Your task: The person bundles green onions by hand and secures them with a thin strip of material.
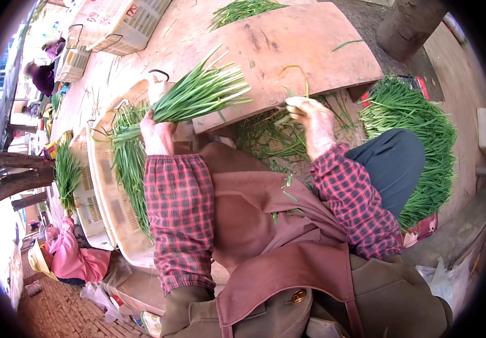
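Note:
My left hand point(158, 135) is closed around a bunch of garlic chives point(200, 93), its pale stem ends pointing right over the edge of a wooden board point(293, 48). Fingers pinched, my right hand point(313, 121) is just right of the bunch and apart from it. A thin yellowed chive leaf point(306, 79) sticks up from those fingertips. More chives point(130, 169) lie in a cream plastic crate point(103, 191) left of my left forearm. To the right of my knee is a big heap of chives point(414, 146).
Loose trimmings point(271, 135) litter the ground under the board's near edge. Another chive pile point(243, 11) lies on its far side. Cream crates point(116, 25) stand far left, a thick post point(411, 28) far right. A person in pink point(77, 253) sits at left near upright chives point(67, 174).

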